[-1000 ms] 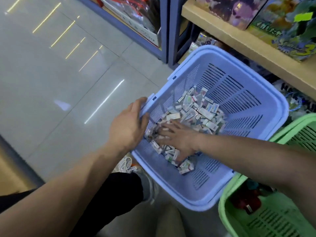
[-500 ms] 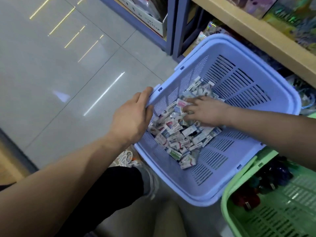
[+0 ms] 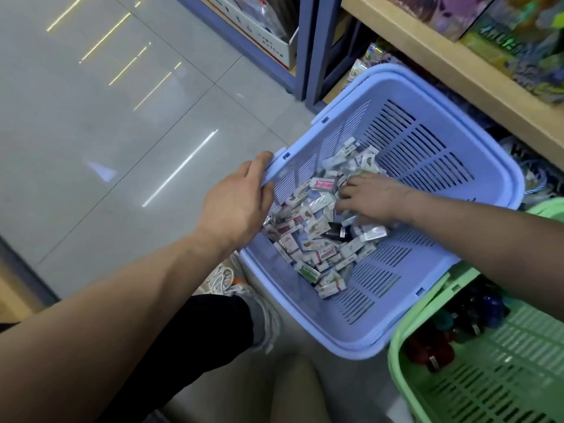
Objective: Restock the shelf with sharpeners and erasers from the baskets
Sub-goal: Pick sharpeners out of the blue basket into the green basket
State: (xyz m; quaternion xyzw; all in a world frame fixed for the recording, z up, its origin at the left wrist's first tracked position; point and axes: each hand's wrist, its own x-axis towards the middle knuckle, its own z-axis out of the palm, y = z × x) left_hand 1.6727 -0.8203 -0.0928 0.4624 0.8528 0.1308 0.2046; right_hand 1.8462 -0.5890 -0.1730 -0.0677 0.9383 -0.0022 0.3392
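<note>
— While the left hand grips the blue basket, what exactly does it hold on to?
— The rim on the basket's left side, just left of centre frame. Its thumb lies along the top of the rim and the fingers curl over the edge onto the inside wall, a full hold on the plastic.
— And the erasers?
— Heaped loose on the bottom of that basket, toward its left side. They are small wrapped blocks, mostly white with pink, green and brown labels, lying every which way. One dark piece sits among them, too blurred to name.
— Where is the right hand?
— Palm down on the upper right part of the heap, its forearm coming in from the right edge of the frame across the basket's rim. The fingers are bent, tips pressed into the packs. Whether they have closed round any I cannot tell, since the hand covers what lies under it.
— What is beside the basket?
— A green basket in the lower right corner, its rim against or just beside the blue one. Small dark red and blue things lie in it, too blurred to make out.
— And the shelf?
— Pale wood, running diagonally across the upper right, with colourful boxes on top. The blue basket is just below its edge, with grey tiled floor to its left. At bottom centre a black trouser leg and a pale shoe lie next to the basket's near corner.
</note>
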